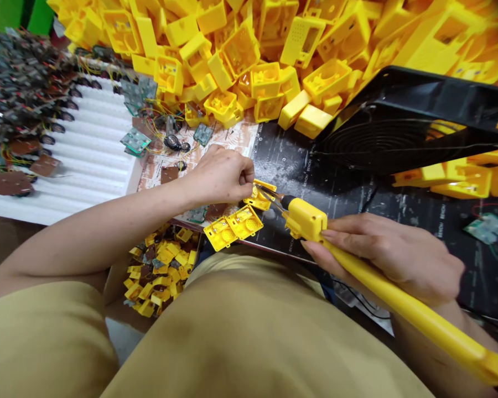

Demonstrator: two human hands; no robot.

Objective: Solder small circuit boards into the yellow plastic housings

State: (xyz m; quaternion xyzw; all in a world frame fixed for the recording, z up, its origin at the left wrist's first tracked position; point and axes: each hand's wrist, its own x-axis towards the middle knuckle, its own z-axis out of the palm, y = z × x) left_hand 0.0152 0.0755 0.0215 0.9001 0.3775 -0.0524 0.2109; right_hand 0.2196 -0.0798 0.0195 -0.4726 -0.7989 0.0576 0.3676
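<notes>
My right hand grips a yellow soldering iron whose long yellow handle runs back toward the lower right. The iron's metal tip points left into a small open yellow plastic case on the table edge. My left hand is closed in a pinch just above that case, beside the tip. Whatever its fingertips hold is hidden. Nearer to me, two joined yellow case halves lie open at the table's edge, with small metal parts inside.
Yellow cases are heaped along the back. A black fan stands at the right, near a loose circuit board. Wired boards and speakers cover a white ribbed sheet at the left. Below the table, a box holds more cases.
</notes>
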